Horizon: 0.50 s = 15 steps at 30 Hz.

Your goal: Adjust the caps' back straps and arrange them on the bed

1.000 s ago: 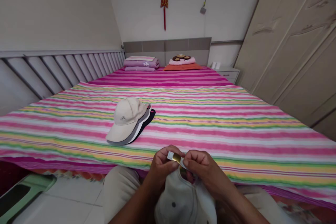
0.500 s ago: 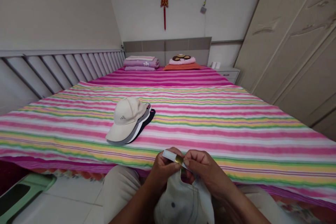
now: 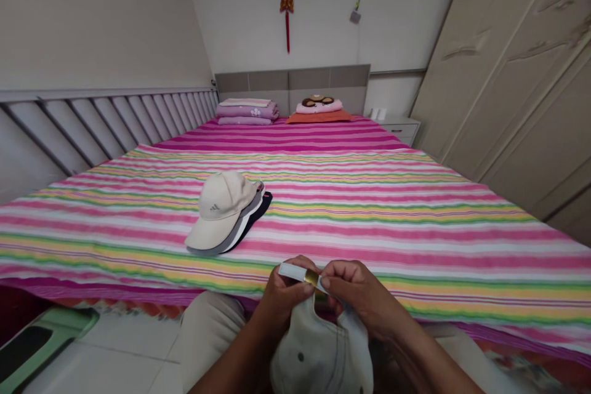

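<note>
A pale baseball cap (image 3: 318, 351) is held over my lap, its back opening turned up toward the bed. My left hand (image 3: 289, 295) grips the left part of its back strap (image 3: 292, 271), beside a gold-coloured metal buckle (image 3: 311, 277). On the other side of the buckle, my right hand (image 3: 355, 292) pinches the strap's right end between thumb and fingers. The cap's brim is hidden. To the left on the bed lies a stack of caps (image 3: 226, 209), a cream one on top of grey, white and dark ones.
The striped bedspread (image 3: 392, 215) spreads out in front of me. Folded purple bedding (image 3: 247, 111) and a pink and orange pile (image 3: 318, 109) lie by the headboard (image 3: 318, 78). A green stool (image 3: 69, 326) stands at lower left, and a wardrobe (image 3: 503, 74) rises on the right.
My hands have shifted slightly left with the cap. A little more of the strap shows to the left of the buckle. The stacked caps have stayed put.
</note>
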Motion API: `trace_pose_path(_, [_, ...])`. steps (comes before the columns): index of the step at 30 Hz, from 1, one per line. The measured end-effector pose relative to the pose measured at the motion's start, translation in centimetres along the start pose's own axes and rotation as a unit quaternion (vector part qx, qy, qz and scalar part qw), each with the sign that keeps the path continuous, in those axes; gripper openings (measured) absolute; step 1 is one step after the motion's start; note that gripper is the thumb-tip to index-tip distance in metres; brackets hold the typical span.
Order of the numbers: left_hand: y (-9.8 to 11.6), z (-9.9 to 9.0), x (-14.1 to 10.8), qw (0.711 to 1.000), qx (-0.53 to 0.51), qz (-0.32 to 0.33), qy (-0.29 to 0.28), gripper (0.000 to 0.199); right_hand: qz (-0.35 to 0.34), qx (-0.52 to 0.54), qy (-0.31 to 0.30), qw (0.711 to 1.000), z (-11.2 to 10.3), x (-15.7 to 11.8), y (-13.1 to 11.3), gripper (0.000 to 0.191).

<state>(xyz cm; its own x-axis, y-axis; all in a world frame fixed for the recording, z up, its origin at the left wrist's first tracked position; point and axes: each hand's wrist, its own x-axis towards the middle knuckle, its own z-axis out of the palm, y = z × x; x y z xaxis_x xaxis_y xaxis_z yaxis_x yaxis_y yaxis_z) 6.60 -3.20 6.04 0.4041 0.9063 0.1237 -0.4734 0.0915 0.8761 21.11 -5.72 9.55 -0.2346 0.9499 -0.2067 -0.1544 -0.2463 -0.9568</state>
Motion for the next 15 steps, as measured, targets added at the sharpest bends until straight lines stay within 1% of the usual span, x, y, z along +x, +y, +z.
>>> trace_pose_path(3, [0.1,-0.1,0.0,0.998,0.050,0.025,0.000,0.024,0.005,0.000,0.004,1.000,0.0,0.0,0.0,0.026])
trace_pose_path(6, [0.4,-0.3,0.0,0.996,0.081,0.031,0.002,0.023,0.009,0.014,-0.014,1.000,-0.4,0.1,0.2,0.029])
trace_pose_path(8, [0.8,-0.5,0.0,0.998,0.055,0.004,-0.024,0.028,0.011,0.034,-0.028,0.999,-0.7,0.2,0.3,0.031])
trace_pose_path(10, [1.2,-0.9,0.1,0.997,0.010,-0.034,-0.062,0.041,0.012,0.052,-0.028,0.998,-1.0,0.2,0.3,0.032])
trace_pose_path(12, [1.7,-1.2,0.2,0.994,-0.010,-0.075,-0.080,0.051,0.016,0.060,-0.025,0.998,-1.2,0.2,0.1,0.032])
trace_pose_path(13, [1.9,-1.4,0.3,0.993,-0.005,-0.093,-0.075,0.049,0.017,0.059,-0.024,0.998,-1.2,0.2,0.0,0.031])
trace_pose_path(15, [2.3,-1.5,0.6,0.989,0.020,-0.135,-0.052,0.035,0.019,0.047,-0.029,0.998,-1.3,0.2,-0.2,0.030])
